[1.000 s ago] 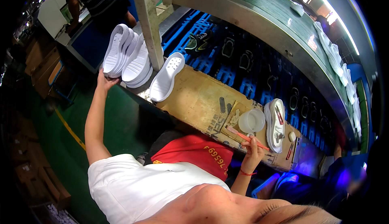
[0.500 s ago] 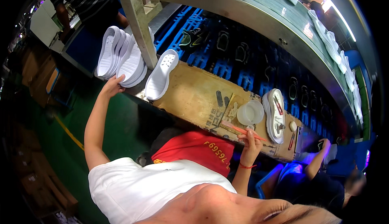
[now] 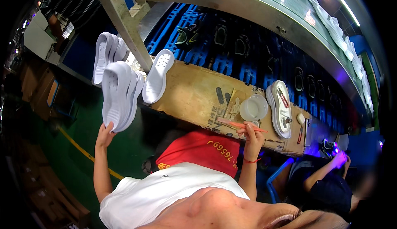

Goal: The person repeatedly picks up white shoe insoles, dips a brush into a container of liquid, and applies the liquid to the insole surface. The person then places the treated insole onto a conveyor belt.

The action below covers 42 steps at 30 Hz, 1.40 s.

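My left hand (image 3: 106,134) grips the lower end of a stack of white shoe soles (image 3: 117,96), held off the bench at its left end. Another group of white soles (image 3: 102,57) stands behind that stack. A single white sole (image 3: 159,76) lies on the cardboard-covered bench (image 3: 186,92), right of the metal post. In my right hand (image 3: 252,138) is an orange-handled brush (image 3: 240,125), held level over the bench's near edge. Just beyond it sits a translucent plastic tub (image 3: 253,108) with pale contents. To the tub's right lies a white sole (image 3: 279,109) with a red-handled tool on it.
A metal post (image 3: 120,22) rises at the bench's left end. Behind the bench, a rack (image 3: 223,65) with blue parts holds several dark shoes. Overhead runs a green conveyor (image 3: 264,5) carrying white pieces. A co-worker (image 3: 326,187) sits at the right; another person (image 3: 74,5) stands far left.
My left hand has pulled a stack of soles toward me, away from the others at the bench's left end. My right hand still holds the brush, shifted slightly.
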Each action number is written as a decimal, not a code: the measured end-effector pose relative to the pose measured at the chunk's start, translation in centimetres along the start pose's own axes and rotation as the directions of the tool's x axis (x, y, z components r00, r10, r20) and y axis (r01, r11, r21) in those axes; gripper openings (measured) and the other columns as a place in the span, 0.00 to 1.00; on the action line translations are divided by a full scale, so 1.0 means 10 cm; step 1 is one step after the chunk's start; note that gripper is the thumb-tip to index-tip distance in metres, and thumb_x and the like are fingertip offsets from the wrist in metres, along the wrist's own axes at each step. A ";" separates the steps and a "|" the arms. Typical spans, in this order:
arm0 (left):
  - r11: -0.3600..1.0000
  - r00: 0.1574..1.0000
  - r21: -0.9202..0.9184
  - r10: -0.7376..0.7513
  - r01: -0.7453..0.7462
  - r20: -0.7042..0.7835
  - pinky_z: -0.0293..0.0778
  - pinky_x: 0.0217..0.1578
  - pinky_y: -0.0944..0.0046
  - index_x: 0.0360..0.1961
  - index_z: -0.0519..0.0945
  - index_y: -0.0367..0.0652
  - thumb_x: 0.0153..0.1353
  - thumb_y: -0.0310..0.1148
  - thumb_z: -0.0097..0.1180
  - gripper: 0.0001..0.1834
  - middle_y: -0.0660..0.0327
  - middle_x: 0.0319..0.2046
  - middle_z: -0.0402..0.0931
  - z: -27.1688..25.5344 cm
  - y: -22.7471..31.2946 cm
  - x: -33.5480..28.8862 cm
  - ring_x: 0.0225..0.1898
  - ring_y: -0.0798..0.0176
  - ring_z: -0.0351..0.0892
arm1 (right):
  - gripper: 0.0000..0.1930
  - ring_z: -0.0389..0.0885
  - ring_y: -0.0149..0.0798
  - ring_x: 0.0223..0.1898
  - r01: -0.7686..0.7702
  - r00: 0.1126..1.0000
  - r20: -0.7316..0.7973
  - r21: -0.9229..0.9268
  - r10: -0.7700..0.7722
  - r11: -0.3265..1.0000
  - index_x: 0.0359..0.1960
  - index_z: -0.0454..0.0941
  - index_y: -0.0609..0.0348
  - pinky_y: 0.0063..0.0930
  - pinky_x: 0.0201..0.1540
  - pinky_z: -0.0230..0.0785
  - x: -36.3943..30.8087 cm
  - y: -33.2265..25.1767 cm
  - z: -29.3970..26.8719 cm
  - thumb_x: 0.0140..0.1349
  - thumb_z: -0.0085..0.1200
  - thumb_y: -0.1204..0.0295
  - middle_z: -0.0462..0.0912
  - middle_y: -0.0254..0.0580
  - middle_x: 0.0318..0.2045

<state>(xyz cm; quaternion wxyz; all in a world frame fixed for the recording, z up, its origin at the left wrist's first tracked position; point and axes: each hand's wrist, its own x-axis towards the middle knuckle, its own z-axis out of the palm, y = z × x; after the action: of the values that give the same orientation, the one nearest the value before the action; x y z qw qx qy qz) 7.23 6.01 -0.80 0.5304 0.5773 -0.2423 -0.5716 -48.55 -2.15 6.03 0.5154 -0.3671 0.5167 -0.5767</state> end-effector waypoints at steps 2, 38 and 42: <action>1.000 1.000 -0.015 -0.005 0.005 -0.007 0.70 0.55 0.51 0.63 0.64 0.38 0.62 0.41 0.61 0.33 0.57 0.56 0.72 0.09 0.00 -0.15 0.57 0.58 0.72 | 0.13 0.79 0.31 0.27 -0.005 1.000 0.016 0.001 0.005 1.000 0.42 0.78 0.71 0.21 0.33 0.69 0.02 0.00 -0.02 0.68 0.50 0.70 0.83 0.46 0.26; 0.782 0.898 0.622 -0.251 -0.032 0.361 0.77 0.49 0.54 0.67 0.50 0.36 0.64 0.38 0.53 0.37 0.47 0.60 0.57 3.04 0.17 0.63 0.58 0.51 0.68 | 0.13 0.79 0.30 0.26 -0.006 0.996 -0.093 0.037 0.009 0.999 0.41 0.80 0.70 0.21 0.33 0.69 0.05 -0.08 -0.22 0.67 0.51 0.70 0.84 0.46 0.25; 0.439 0.787 0.673 0.146 -0.595 0.600 0.66 0.58 0.54 0.66 0.54 0.34 0.61 0.38 0.56 0.37 0.43 0.60 0.58 2.90 0.02 0.95 0.59 0.46 0.66 | 0.13 0.79 0.31 0.26 0.000 0.996 -0.087 0.037 0.004 0.999 0.41 0.80 0.70 0.21 0.33 0.70 0.06 -0.07 -0.24 0.67 0.51 0.70 0.84 0.46 0.25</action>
<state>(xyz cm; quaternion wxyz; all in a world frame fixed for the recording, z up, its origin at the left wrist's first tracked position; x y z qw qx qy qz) -17.14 -12.22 1.82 0.2292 0.5351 -0.7265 -0.3652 -51.14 -2.21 6.17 0.4996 -0.3316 0.5284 -0.6011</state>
